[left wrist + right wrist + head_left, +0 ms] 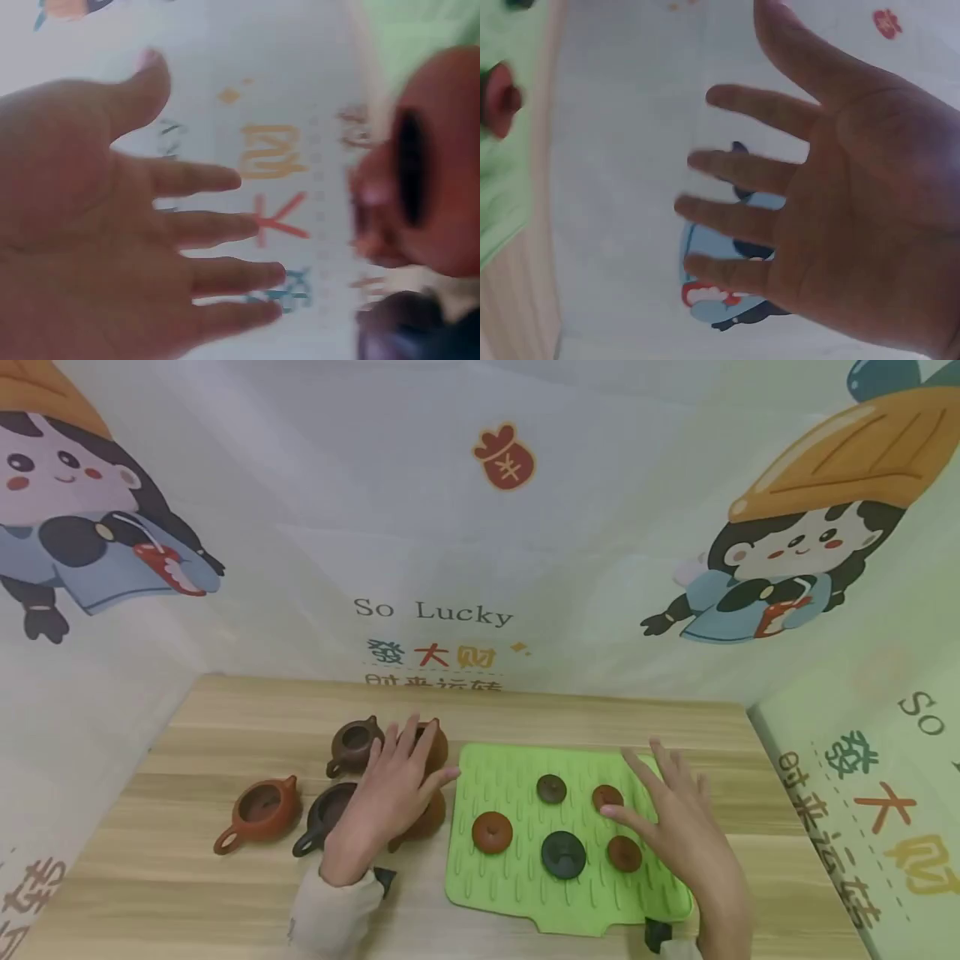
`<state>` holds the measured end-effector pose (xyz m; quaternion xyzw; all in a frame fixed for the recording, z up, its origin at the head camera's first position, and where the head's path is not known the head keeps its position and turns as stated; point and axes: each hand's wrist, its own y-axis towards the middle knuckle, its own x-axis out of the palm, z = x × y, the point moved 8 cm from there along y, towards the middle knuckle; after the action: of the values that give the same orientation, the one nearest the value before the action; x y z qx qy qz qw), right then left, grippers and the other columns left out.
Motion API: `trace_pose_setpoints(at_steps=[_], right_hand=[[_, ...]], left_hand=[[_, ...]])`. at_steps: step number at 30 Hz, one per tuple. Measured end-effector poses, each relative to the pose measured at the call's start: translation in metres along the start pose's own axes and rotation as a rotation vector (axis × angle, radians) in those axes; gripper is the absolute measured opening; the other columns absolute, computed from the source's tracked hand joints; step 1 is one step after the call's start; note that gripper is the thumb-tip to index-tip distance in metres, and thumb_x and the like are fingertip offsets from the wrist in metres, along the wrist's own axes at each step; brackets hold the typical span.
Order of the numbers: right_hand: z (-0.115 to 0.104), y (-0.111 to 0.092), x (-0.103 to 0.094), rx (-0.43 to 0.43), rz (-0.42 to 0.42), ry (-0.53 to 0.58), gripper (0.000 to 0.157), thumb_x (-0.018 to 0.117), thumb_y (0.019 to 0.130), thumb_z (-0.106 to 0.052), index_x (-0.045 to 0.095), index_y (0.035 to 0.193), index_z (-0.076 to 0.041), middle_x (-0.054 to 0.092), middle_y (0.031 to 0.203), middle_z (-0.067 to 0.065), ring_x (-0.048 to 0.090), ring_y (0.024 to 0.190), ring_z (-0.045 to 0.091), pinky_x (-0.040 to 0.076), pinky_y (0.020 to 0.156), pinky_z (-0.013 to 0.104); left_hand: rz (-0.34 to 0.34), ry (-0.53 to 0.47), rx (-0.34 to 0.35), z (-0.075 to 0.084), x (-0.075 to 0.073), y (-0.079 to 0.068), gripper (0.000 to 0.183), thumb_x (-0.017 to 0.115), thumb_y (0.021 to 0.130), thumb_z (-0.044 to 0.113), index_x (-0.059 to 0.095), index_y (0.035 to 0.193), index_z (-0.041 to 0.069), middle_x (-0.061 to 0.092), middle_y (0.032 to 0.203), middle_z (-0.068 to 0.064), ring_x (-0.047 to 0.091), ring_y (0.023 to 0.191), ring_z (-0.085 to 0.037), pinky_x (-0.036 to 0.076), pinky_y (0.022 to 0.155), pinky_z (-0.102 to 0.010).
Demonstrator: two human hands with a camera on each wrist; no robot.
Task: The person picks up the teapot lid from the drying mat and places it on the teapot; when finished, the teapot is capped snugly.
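Observation:
My left hand point(386, 793) hovers over a group of small lidless clay teapots, its fingers straight and spread. Under and around it are a black teapot point(318, 822), a dark brown teapot point(352, 745) and two reddish-brown teapots, partly hidden by the hand. An orange-red teapot point(262, 812) stands apart at the left. My right hand point(686, 827) is over the right side of a green mat point(517, 893), fingers extended, thumb tip overlapping a small red-brown lid point(606, 795). Both palms look bare in the left wrist and right wrist views.
Other lids lie on the mat: a black lid point(562, 855), a dark brown lid point(551, 788), an orange-red lid point(492, 832) and a red-brown lid point(624, 854). A printed cloth point(585, 568) encloses the wooden table point(172, 860) at the back and sides.

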<state>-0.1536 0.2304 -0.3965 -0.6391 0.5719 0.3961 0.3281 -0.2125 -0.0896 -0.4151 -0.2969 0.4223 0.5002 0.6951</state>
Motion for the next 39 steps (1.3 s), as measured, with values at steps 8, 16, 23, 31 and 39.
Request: trace_pose_setpoints(at_steps=[8, 16, 23, 31, 39], right_hand=[[0.032, -0.021, 0.033, -0.067, -0.107, 0.118, 0.038, 0.087, 0.092, -0.019, 0.079, 0.124, 0.000, 0.080, 0.120, 0.016, 0.076, 0.105, 0.031, 0.063, 0.092, 0.051], [0.040, -0.018, 0.051, -0.072, -0.099, 0.169, 0.024, 0.086, 0.090, -0.007, 0.082, 0.114, -0.003, 0.077, 0.101, -0.001, 0.069, 0.087, 0.010, 0.061, 0.081, 0.032], [0.046, -0.019, 0.056, -0.014, -0.069, 0.184, 0.022, 0.085, 0.088, 0.002, 0.081, 0.107, -0.006, 0.071, 0.095, -0.004, 0.063, 0.085, 0.006, 0.059, 0.080, 0.028], [0.053, -0.022, 0.052, 0.009, 0.017, 0.150, 0.018, 0.086, 0.086, 0.002, 0.080, 0.094, -0.012, 0.069, 0.089, -0.007, 0.062, 0.081, 0.003, 0.057, 0.076, 0.027], [0.049, -0.025, 0.043, -0.011, 0.086, 0.114, 0.016, 0.090, 0.084, -0.006, 0.078, 0.090, -0.015, 0.070, 0.087, -0.011, 0.064, 0.078, 0.003, 0.056, 0.072, 0.027]], left_hand=[[0.283, -0.030, 0.019, -0.093, 0.067, -0.022, 0.073, 0.073, 0.106, 0.045, 0.054, 0.154, -0.006, 0.053, 0.160, -0.030, 0.061, 0.137, -0.053, 0.057, 0.099, -0.069], [0.358, -0.103, 0.088, -0.105, 0.079, -0.039, 0.087, 0.094, 0.089, 0.019, 0.048, 0.157, -0.008, 0.044, 0.166, -0.030, 0.057, 0.142, -0.054, 0.059, 0.100, -0.064], [0.259, -0.172, -0.009, -0.096, 0.084, -0.047, 0.086, 0.087, 0.096, 0.018, 0.041, 0.160, -0.014, 0.041, 0.163, -0.043, 0.052, 0.143, -0.061, 0.052, 0.107, -0.070], [0.296, -0.206, 0.064, -0.074, 0.077, -0.048, 0.076, 0.087, 0.095, 0.011, 0.045, 0.154, -0.010, 0.062, 0.143, -0.041, 0.071, 0.119, -0.056, 0.061, 0.088, -0.067], [0.279, -0.202, 0.082, -0.067, 0.079, -0.044, 0.074, 0.085, 0.095, 0.012, 0.047, 0.153, -0.013, 0.060, 0.146, -0.040, 0.070, 0.119, -0.056, 0.061, 0.086, -0.068]])
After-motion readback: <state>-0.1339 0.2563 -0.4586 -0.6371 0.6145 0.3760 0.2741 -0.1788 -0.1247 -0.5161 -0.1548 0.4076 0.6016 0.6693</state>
